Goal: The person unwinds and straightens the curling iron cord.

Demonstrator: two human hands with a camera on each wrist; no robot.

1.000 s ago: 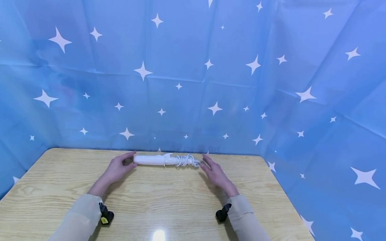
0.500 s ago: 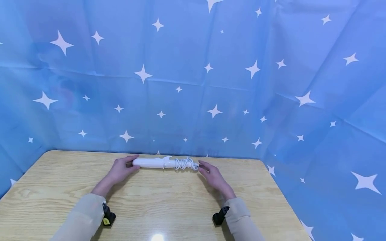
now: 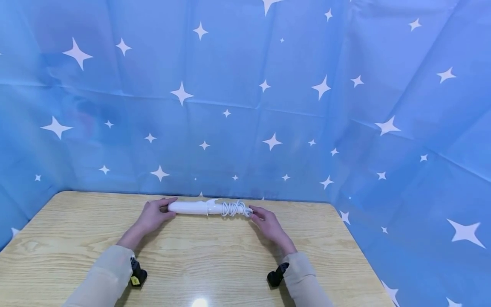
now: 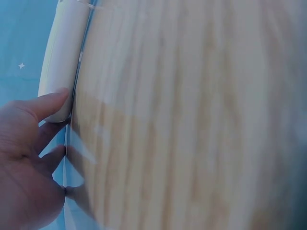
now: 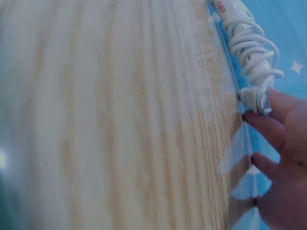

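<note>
A white curling iron (image 3: 189, 207) lies lengthwise near the back of the wooden table, its pale cord (image 3: 235, 208) wound round the handle at the right. My left hand (image 3: 152, 216) pinches the smooth barrel's left end; in the left wrist view the thumb (image 4: 53, 103) lies on the barrel (image 4: 64, 52) with a finger on the other side. At the cord end, my right hand (image 3: 271, 224) pinches the tip of the handle between thumb and fingers. The right wrist view shows the coiled cord (image 5: 249, 45) and a pink button (image 5: 220, 6) further up the handle.
The light wooden table (image 3: 207, 256) ends just behind the curling iron, where a blue curtain (image 3: 230, 128) with white stars hangs. Another stretch of curtain closes in the right side. A small black device (image 3: 138, 273) is worn at each wrist.
Both hands have moved inward to the curling iron's ends, and thumb and fingers have closed on them. The head view has tilted slightly. The curling iron stays in about the same place.
</note>
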